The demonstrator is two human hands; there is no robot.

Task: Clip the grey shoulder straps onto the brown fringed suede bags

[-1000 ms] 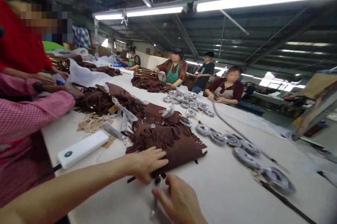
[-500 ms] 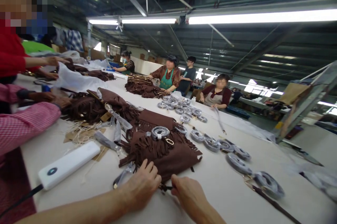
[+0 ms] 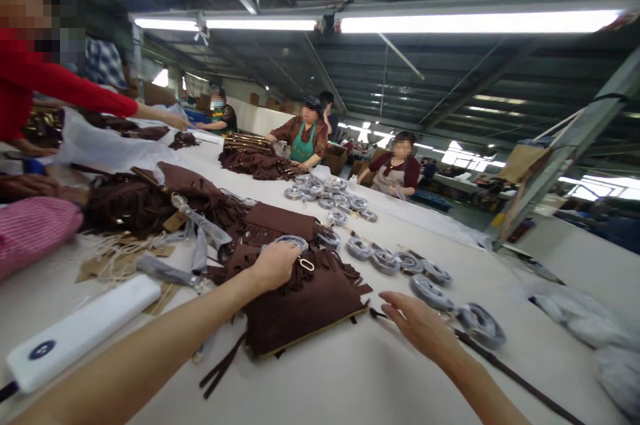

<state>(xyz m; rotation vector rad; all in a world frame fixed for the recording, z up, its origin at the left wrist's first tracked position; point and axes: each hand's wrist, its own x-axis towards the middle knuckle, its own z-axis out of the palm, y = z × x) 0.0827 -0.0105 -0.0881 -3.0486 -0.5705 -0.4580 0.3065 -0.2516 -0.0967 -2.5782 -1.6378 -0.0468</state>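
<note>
Head view, white table point(image 3: 365, 382), strip lights point(image 3: 480, 22), left hand point(image 3: 276, 266), right hand point(image 3: 419, 324), each grip unclear

The fringed bag point(image 3: 310, 308) looked matt and suede-like, the oval clasp point(image 3: 303, 261) glossy metal. Thin, translucent plastic covered the coiled straps point(image 3: 480, 322); the white device point(image 3: 95, 328) seemed smooth plastic, the table point(image 3: 400, 385) smooth and matt.

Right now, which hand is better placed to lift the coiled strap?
Probably the left hand: it is over the brown bag, at the coiled strap; the right hand is out beyond the bag's right side.
</note>
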